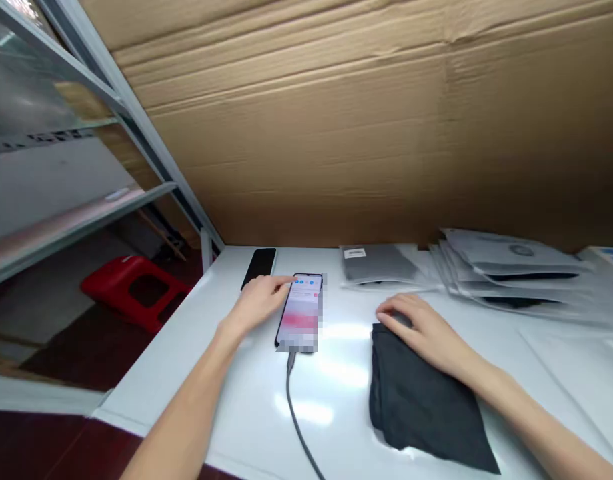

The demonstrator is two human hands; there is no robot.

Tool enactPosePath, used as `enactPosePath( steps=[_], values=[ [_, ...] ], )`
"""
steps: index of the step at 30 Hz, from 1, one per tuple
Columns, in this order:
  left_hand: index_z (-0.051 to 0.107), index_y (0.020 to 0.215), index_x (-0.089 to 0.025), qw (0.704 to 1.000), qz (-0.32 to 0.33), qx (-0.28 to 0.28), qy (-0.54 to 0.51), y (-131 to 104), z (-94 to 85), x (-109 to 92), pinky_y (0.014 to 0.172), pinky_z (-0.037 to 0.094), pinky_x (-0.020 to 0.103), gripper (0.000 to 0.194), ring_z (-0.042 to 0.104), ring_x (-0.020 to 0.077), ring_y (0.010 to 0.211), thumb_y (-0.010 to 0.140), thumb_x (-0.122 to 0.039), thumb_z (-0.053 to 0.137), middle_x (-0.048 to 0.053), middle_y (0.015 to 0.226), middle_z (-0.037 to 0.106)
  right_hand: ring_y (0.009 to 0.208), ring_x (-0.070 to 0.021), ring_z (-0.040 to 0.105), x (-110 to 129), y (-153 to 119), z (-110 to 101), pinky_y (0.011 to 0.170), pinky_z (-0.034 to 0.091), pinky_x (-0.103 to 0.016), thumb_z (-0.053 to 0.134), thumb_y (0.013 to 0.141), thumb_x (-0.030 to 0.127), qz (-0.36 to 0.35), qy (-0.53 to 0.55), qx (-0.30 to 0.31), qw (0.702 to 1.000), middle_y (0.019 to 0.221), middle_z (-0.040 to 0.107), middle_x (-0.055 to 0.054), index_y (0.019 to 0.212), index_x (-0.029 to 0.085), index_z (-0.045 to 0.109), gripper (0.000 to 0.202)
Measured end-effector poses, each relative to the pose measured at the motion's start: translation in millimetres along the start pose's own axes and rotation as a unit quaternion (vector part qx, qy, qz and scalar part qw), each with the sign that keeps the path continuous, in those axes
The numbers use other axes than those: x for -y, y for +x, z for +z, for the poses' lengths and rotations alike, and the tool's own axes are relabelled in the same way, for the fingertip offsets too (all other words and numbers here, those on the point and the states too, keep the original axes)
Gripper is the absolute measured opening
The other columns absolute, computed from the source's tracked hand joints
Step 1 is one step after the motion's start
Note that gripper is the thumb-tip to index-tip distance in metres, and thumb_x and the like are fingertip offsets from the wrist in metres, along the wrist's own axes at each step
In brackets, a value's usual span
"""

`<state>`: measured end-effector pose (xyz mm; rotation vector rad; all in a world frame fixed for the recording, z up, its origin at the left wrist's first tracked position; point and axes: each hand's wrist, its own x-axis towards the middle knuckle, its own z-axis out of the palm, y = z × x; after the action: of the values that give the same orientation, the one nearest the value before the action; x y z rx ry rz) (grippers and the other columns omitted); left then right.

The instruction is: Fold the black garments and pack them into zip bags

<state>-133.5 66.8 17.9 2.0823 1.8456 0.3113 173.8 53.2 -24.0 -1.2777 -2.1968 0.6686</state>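
Observation:
My left hand [262,299] stretches its index finger to the top of a phone [300,310] with a lit screen. The fingertip is at the upper edge of that screen; the other fingers are curled and nothing is gripped. A dark cable [292,393] runs from the phone's lower end. Just beyond the hand lies a second phone [259,263], its screen dark. On the right, my right hand [411,320] rests over the far edge of a folded black cloth [426,400]. Its fingers are loosely bent and apart, holding nothing that I can see.
Plastic-bagged packages [516,267] are stacked at the back right, beside a flat grey package [379,263] with a label. Cardboard [366,133] stands behind the white table [346,427]. A metal shelf frame [151,150] and a red plastic stool [131,287] are at the left.

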Motion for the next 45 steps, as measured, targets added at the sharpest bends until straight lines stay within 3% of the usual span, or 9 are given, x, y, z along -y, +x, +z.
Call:
enactPosePath(
  steps=[5,20,29,36,42,45],
  values=[
    [0.061,0.129,-0.033,0.999,0.0,0.025,0.02,-2,1.3,0,0.085,0.047,0.03,0.047,0.068,0.0251,0.097,0.089,-0.027,0.037,0.001,0.112,0.073,0.093,-0.0268,0.062,-1,0,0,0.086,0.047,-0.044,0.048,0.092,0.039,-0.003,-0.003,0.001,1.0,0.091,0.07,-0.007,0.084,0.024,0.066,0.026],
    [0.06,0.131,-0.028,0.999,-0.015,0.048,0.015,3,7.5,3,0.084,0.047,0.028,0.049,0.067,0.026,0.1,0.088,-0.027,0.039,0.003,0.116,0.071,0.093,-0.0268,0.061,-1,0,0,0.086,0.048,-0.044,0.049,0.091,0.038,-0.002,0.002,-0.003,1.0,0.092,0.07,-0.007,0.085,0.024,0.066,0.024],
    [0.059,0.133,-0.027,0.999,-0.015,0.049,0.006,1,7.1,1,0.083,0.047,0.029,0.05,0.069,0.0255,0.094,0.087,-0.026,0.037,0.003,0.101,0.075,0.093,-0.0256,0.062,-2,0,1,0.086,0.048,-0.043,0.049,0.092,0.038,-0.003,-0.006,-0.007,1.0,0.092,0.07,-0.006,0.085,0.024,0.067,0.024],
    [0.059,0.132,-0.026,0.999,-0.02,0.046,0.008,3,8.5,3,0.09,0.046,0.031,0.05,0.065,0.0268,0.106,0.087,-0.026,0.038,0.004,0.121,0.069,0.093,-0.0259,0.061,-3,0,2,0.086,0.048,-0.044,0.05,0.092,0.038,-0.006,-0.001,-0.005,1.0,0.091,0.07,-0.006,0.085,0.024,0.066,0.023],
    [0.06,0.131,-0.026,0.999,-0.018,0.04,0.001,3,9.8,4,0.084,0.046,0.029,0.049,0.066,0.0255,0.1,0.087,-0.026,0.039,0.004,0.113,0.072,0.094,-0.0259,0.061,-3,1,2,0.087,0.047,-0.044,0.049,0.092,0.037,-0.001,-0.003,-0.002,1.0,0.092,0.07,-0.007,0.085,0.023,0.066,0.023],
    [0.058,0.133,-0.026,1.0,-0.016,0.026,-0.003,2,9.1,2,0.079,0.046,0.028,0.05,0.067,0.0238,0.092,0.087,-0.025,0.037,0.003,0.098,0.075,0.093,-0.026,0.062,-1,1,1,0.087,0.047,-0.044,0.048,0.092,0.038,-0.003,-0.003,-0.001,1.0,0.091,0.07,-0.007,0.084,0.023,0.066,0.024]
  ],
)
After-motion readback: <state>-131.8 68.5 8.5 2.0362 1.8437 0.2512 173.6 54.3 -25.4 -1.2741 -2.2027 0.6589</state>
